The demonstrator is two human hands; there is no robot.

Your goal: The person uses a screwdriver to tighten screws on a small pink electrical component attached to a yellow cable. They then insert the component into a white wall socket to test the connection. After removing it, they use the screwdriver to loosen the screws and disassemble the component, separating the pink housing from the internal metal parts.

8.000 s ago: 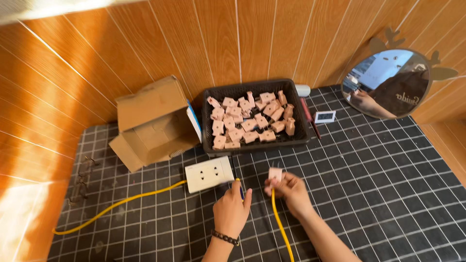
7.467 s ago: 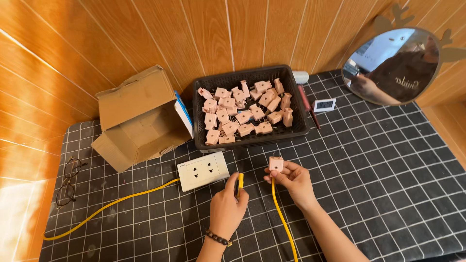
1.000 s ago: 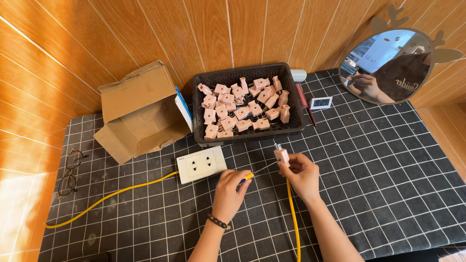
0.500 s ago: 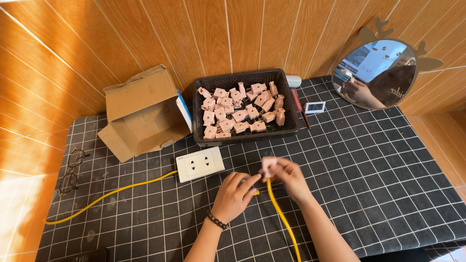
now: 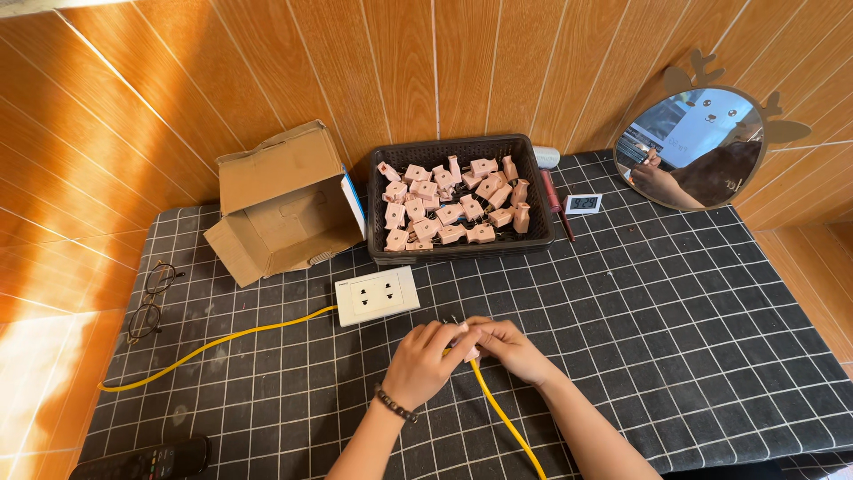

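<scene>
My left hand (image 5: 425, 360) and my right hand (image 5: 504, 345) meet over the black checked table cover (image 5: 675, 338), fingers closed together around a small pink plug (image 5: 468, 348) at the end of a yellow cable (image 5: 502, 413). The cable runs down towards me between my forearms. The plug is mostly hidden by my fingers. A white double socket plate (image 5: 377, 295) lies just beyond my hands, with another yellow cable (image 5: 204, 347) leading from it to the left.
A black tray (image 5: 533, 191) holding several pink plugs stands at the back. An open cardboard box (image 5: 280, 200) is left of it. Eyeglasses (image 5: 149, 300) lie at the left edge, a remote (image 5: 147, 460) at front left. A red screwdriver (image 5: 556, 203), small digital clock (image 5: 583, 204) and round mirror (image 5: 697, 147) are at right.
My hands have come together, closing on the plug and cable end; a second ago they were apart, each holding one piece. The view shifted slightly.
</scene>
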